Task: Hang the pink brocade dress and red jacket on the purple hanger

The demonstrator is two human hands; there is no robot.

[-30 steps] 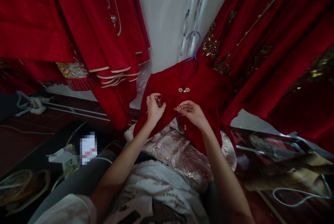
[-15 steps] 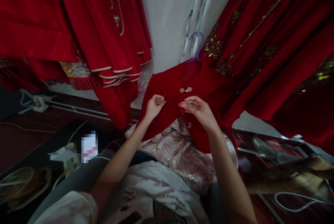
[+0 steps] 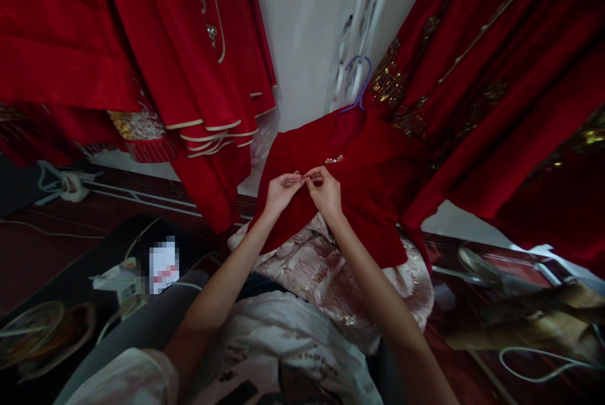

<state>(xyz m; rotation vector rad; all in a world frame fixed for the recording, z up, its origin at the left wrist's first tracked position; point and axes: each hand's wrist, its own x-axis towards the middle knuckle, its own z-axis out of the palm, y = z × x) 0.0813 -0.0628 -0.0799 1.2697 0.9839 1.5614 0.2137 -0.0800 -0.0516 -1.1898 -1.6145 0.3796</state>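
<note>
A red jacket (image 3: pixel 368 203) lies spread across my lap, its collar at the far end on a purple hanger (image 3: pixel 360 87). My left hand (image 3: pixel 280 194) is pinched at the jacket's front opening, with bits of a beaded fastener (image 3: pixel 297 172) showing by its fingertips. Right against it, my right hand (image 3: pixel 327 194) pinches at the same fastener; the fingers hide most of it. Just above the hands, another beaded fastener (image 3: pixel 334 159) sits near the collar. Beneath the jacket is a shiny pinkish quilted cloth (image 3: pixel 312 266).
Red garments with pale piping (image 3: pixel 203 77) hang at left. More red garments with gold sequins (image 3: pixel 491 90) hang at right. A dark surface at lower left bears a blurred lit screen (image 3: pixel 164 266) and a white power strip (image 3: pixel 125 288). Paper-like brown wrapping (image 3: pixel 534 329) lies at lower right.
My right hand has moved left, drawing the jacket's right front panel across to my left hand. The fingertips of both hands now meet at the fastener.
</note>
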